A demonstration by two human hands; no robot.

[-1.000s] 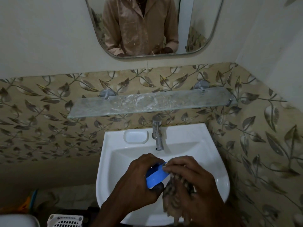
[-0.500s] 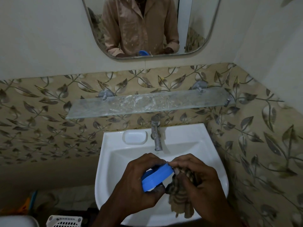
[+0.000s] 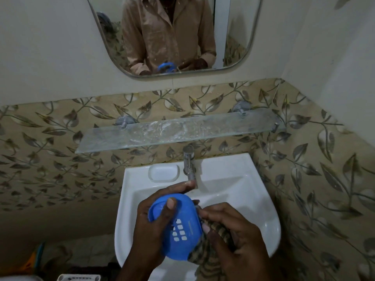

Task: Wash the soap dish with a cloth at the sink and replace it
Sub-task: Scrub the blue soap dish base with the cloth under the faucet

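Left hand (image 3: 150,226) clamped round blue soap dish (image 3: 178,226) over sink (image 3: 261,209); right hand (image 3: 235,236) at 3 o'clock, fingers bunching cloth (image 3: 205,252) against dish's edge; tap (image 3: 189,165) close at 12.

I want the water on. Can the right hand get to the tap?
Probably not yet: the right hand is gripping the cloth against the blue soap dish. Nothing blocks the tap itself.

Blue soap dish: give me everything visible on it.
The blue soap dish is an oval tray, plastic by its look, with a raised rim and a block of small rectangular drain slots. It is tilted, face toward the camera, over the white sink. The left hand grips it, thumb across its top. The right hand presses a striped cloth against its right edge.
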